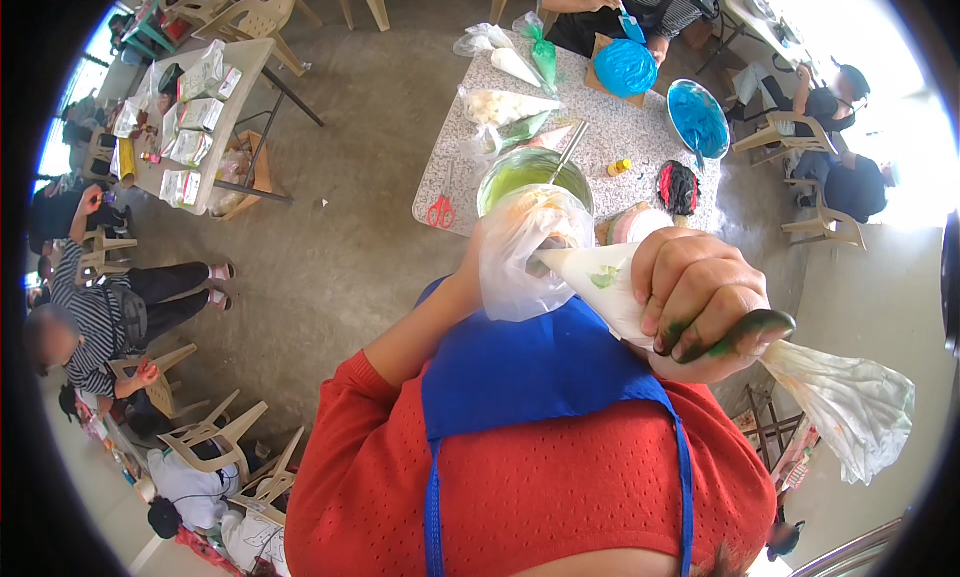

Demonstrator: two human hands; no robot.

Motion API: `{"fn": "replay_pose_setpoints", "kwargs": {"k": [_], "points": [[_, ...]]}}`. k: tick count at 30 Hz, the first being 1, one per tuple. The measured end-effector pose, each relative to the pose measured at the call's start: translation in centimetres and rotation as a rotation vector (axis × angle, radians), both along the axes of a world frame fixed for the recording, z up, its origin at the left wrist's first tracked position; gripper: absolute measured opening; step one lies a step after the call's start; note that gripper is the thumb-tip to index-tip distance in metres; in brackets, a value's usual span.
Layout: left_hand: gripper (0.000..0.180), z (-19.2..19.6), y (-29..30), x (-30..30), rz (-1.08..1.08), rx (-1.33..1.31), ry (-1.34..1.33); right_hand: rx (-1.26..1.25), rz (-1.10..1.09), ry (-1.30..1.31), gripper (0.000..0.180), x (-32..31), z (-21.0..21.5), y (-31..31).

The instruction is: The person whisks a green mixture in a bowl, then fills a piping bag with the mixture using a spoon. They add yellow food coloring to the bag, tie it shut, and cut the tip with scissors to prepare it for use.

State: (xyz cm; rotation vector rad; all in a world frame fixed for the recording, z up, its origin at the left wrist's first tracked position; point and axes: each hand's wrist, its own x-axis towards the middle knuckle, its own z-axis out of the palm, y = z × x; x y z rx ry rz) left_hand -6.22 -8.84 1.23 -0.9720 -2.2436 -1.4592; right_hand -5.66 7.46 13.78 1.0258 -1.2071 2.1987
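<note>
My right hand [705, 302] is wrapped round a piping bag [600, 282] filled with white icing, a green smear on its side. Dark green stain covers the thumb, and the bag's loose crumpled end trails out to the right. The piping bag's narrow end points left into the mouth of a clear plastic bag [535, 267]. My left hand [470, 272] holds that plastic bag up; its fingers are mostly hidden behind and under the film. Just beyond it on the table stands a metal bowl [487, 192] of light green icing with a metal utensil leaning in it.
On the speckled table [455, 167] lie red scissors [441, 212], several filled piping bags [505, 107], a small yellow bottle [619, 167] and a bowl of blue icing [698, 122]. Across it a person spreads blue icing on a round cake [625, 69]. Another table [240, 77] holds boxes.
</note>
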Motion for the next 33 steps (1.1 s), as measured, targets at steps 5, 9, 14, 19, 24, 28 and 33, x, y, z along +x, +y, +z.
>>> {"fn": "replay_pose_setpoints", "kwargs": {"k": [5,9,14,19,24,28,33], "points": [[0.051,-0.8,-0.3,-0.1,-0.032,-0.010,0.001,-0.008,-0.016,-0.005,0.063,0.1,0.1,-0.1],[0.057,-0.2,0.2,0.3,0.003,0.021,-0.023,-0.030,0.009,-0.106,0.063,0.0,0.1,0.1],[0.069,1.1,1.6,-1.4,-0.038,0.115,-0.343,-0.094,-0.006,-0.351,0.053,-2.8,0.5,0.2],[0.056,4.6,0.5,-3.9,-0.010,-0.078,-0.346,-0.044,-0.083,-0.461,0.046,-8.2,2.7,0.2],[0.036,3.2,-0.1,-7.1,-0.391,0.277,-0.354,-0.268,0.047,-0.564,0.029,-14.2,3.0,2.3],[0.025,7.5,0.4,-8.2,-0.525,0.681,-1.330,-0.312,0.124,-0.560,0.029,-18.0,3.4,3.2],[0.045,8.7,0.3,-10.9,-0.813,0.660,-1.260,-0.323,0.160,-0.558,0.030,-19.5,3.9,3.1]]}}
